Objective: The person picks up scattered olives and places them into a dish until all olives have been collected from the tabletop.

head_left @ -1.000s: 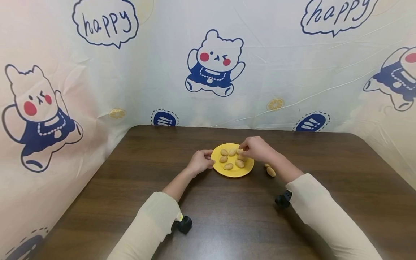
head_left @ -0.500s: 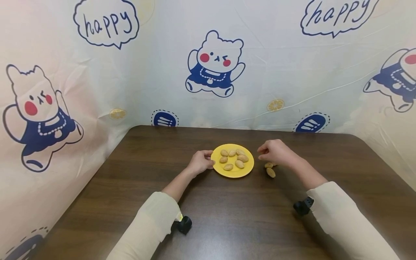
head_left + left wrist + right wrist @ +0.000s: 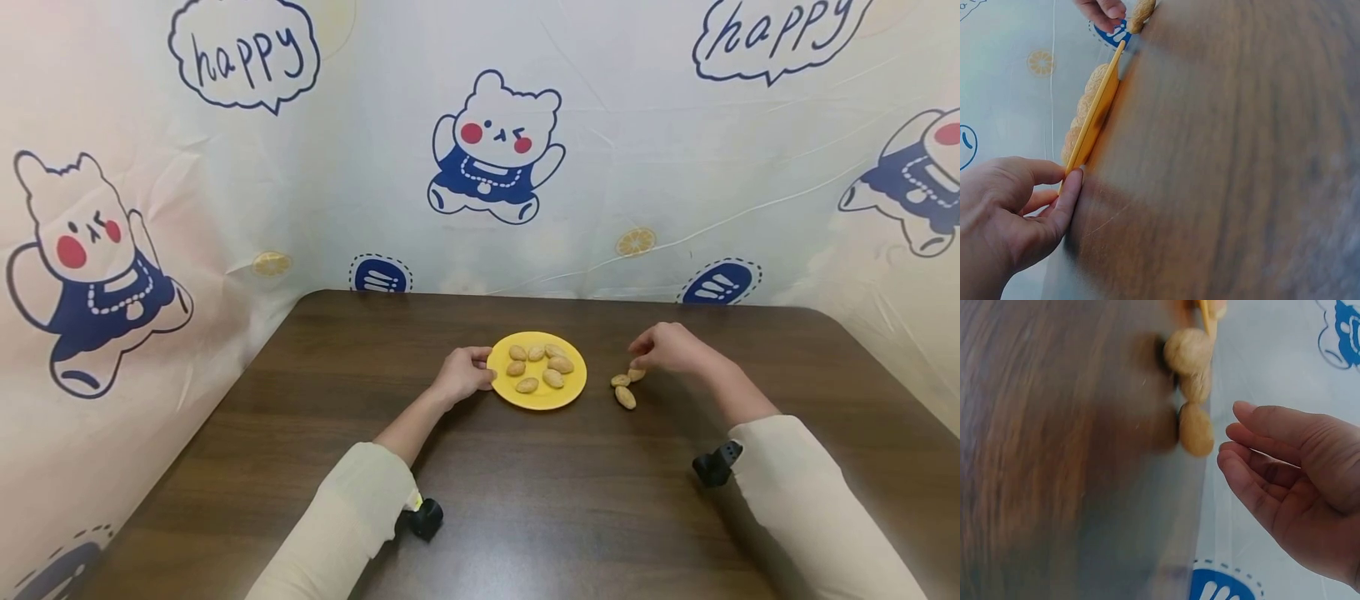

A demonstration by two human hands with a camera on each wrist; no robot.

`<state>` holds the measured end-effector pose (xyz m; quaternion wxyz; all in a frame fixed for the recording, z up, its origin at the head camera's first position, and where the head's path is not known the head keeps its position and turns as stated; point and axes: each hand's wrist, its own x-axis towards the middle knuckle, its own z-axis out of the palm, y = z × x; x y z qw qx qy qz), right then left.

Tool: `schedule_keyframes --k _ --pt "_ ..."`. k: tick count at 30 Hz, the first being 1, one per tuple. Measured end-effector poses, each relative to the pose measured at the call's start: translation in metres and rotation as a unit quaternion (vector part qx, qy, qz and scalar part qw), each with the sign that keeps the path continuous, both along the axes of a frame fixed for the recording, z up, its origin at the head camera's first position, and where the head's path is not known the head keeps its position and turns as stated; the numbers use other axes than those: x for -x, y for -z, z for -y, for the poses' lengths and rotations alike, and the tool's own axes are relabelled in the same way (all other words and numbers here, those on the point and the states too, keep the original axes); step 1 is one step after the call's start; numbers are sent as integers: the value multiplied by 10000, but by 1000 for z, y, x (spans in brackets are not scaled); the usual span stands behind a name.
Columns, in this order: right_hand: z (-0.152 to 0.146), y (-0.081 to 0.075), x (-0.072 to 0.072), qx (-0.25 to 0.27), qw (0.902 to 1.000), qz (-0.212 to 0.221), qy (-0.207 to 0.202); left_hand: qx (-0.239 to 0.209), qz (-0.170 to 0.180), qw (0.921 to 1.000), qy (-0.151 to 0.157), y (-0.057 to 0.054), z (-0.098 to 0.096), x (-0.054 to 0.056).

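A yellow plate (image 3: 538, 402) lies on the table with several unshelled peanuts (image 3: 527, 385) on it. At its left side my left hand (image 3: 460, 375) pinches the rim between thumb and fingers, which the left wrist view (image 3: 1029, 212) shows too. Three more peanuts (image 3: 626, 398) lie in a small group on the wood to the right of the plate. Just above the farthest peanut (image 3: 1196, 431) of that group hovers my right hand (image 3: 670, 348). In the right wrist view its fingers and thumb are loosely bent, apart from the peanuts, with nothing between them.
The dark brown wooden table (image 3: 525, 500) reaches back to a printed cloth (image 3: 637, 125) hung behind it and at the sides. A small black camera (image 3: 426, 518) sits on the left wrist, and another black camera (image 3: 717, 464) on the right.
My right hand has let go of a peanut on the plate and moved right, over the loose peanuts. The left hand and the plate have stayed in place.
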<state>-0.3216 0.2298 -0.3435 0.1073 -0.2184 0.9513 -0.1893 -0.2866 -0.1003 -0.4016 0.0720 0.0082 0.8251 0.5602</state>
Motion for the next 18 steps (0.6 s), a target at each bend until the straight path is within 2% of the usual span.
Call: schedule_keyframes --k 8,18 --pt "-12 5 4 89 9999 86 -71 22 12 10000 -4 -1 0 0" --pt "-13 12 7 155 9986 510 -62 21 21 10000 4 0 0 0"
